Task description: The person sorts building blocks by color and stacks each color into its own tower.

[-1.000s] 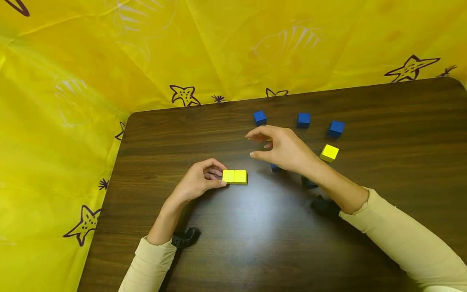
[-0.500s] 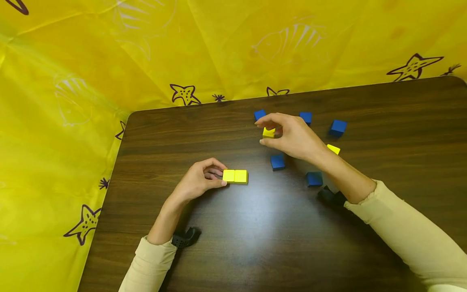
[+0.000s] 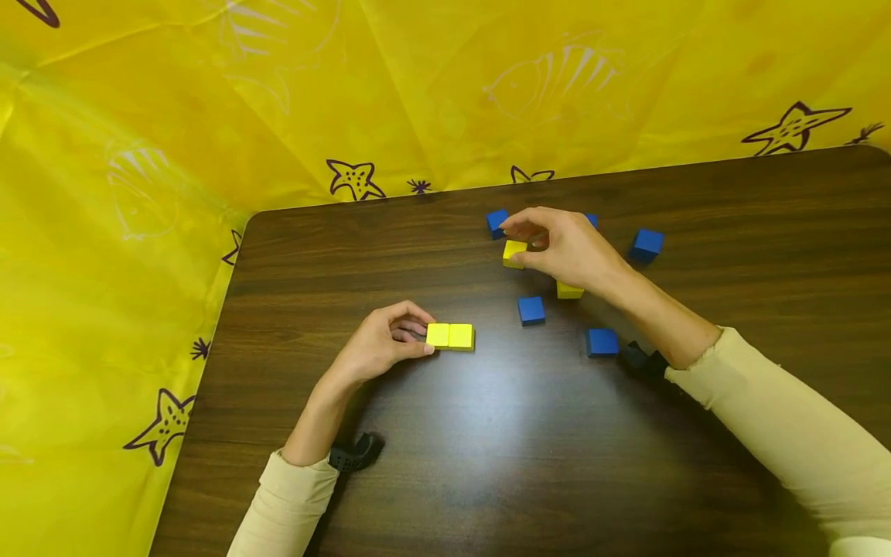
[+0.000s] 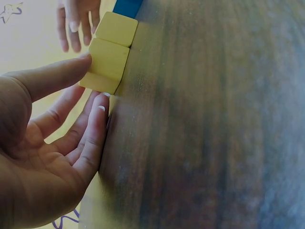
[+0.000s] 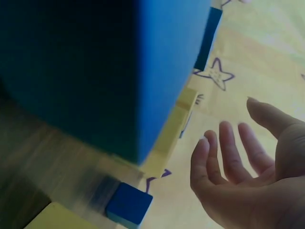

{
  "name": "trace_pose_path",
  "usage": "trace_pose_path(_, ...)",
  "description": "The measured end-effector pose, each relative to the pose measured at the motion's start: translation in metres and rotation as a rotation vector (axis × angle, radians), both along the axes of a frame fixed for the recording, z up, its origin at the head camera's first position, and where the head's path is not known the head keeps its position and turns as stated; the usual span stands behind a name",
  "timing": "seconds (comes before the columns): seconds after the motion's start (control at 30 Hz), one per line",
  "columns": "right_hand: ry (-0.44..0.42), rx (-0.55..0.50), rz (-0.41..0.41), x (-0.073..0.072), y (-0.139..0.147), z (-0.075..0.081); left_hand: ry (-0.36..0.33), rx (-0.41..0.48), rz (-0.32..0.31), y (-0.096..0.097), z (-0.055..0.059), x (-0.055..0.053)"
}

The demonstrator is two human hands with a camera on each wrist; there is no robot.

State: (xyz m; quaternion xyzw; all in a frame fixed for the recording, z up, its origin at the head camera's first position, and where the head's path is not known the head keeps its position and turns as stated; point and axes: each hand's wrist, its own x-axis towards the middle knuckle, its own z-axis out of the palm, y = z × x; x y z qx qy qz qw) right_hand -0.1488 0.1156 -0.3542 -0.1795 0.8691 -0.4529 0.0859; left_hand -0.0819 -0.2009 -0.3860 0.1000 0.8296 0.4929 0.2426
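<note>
My left hand (image 3: 376, 342) pinches the left one of two yellow blocks between thumb and fingers. That held yellow block (image 4: 107, 59) touches a second yellow block (image 3: 462, 336), and both form a short row on the table. Further back, my right hand (image 3: 574, 246) is over the scattered blocks with thumb and fingers spread apart. Its thumb overlaps a yellow block (image 3: 513, 249) in the head view, and its fingertips are near a blue block (image 3: 496, 223). In the right wrist view nothing lies between the fingers (image 5: 232, 157).
Under the right wrist another yellow block (image 3: 569, 292) shows partly. Around it lie more blue blocks (image 3: 531, 310), one (image 3: 602, 343) nearer the wrist and one (image 3: 647, 244) to the right. A yellow patterned cloth (image 3: 431, 93) hangs behind the dark wooden table (image 3: 487, 480).
My right hand has moved right and slightly toward the back, coming to the yellow block near the back blue one. My left hand and its two yellow blocks have stayed put.
</note>
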Motion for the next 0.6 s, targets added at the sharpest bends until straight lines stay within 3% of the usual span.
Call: trace_pose_path(0.6, -0.027, 0.119, 0.027, -0.014, 0.008, -0.013, 0.018, 0.007, 0.000, -0.001, -0.001, -0.001)
